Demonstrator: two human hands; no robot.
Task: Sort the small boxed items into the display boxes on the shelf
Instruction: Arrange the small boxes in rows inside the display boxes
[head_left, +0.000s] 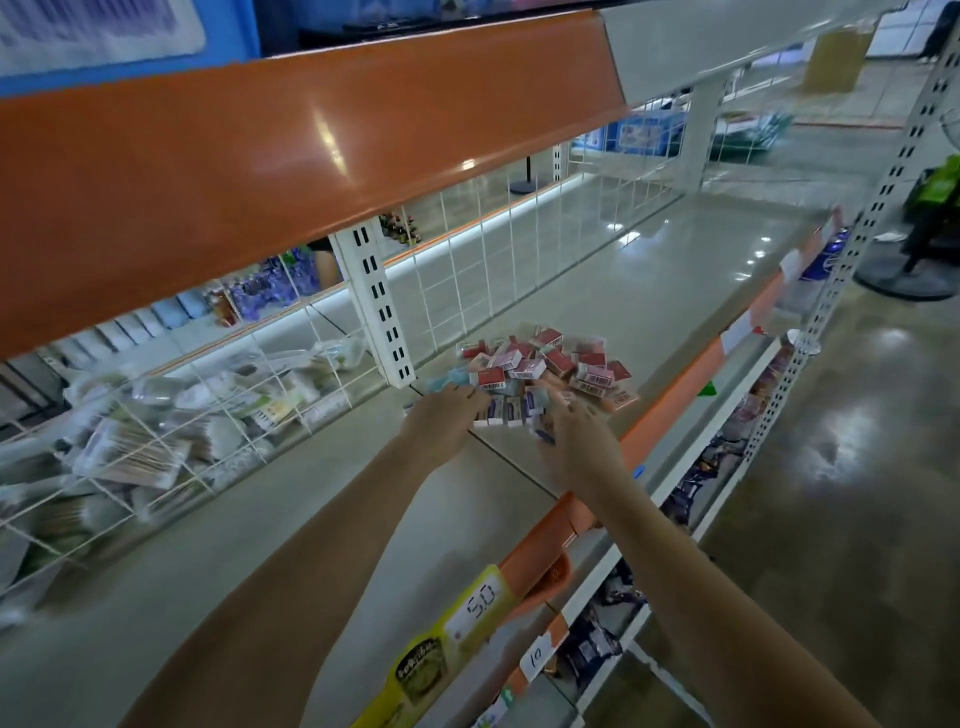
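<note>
While both hands reach onto the shelf (649, 270), the pile of small boxes (540, 371) lies just beyond the left hand (441, 418) and right hand (576, 436) (fingers touching its near edge; grip cannot be told).

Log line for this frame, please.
left hand: on pile of small boxes | right hand: at pile's near edge | grip: unclear | shelf

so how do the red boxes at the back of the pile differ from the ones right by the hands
The red boxes lie jumbled at mixed angles, white barcode sides showing; the near boxes look paler, bluish-white, and sit in a tighter row. The left hand touches only the near ones. Both are small cartons on the same shelf.
</note>
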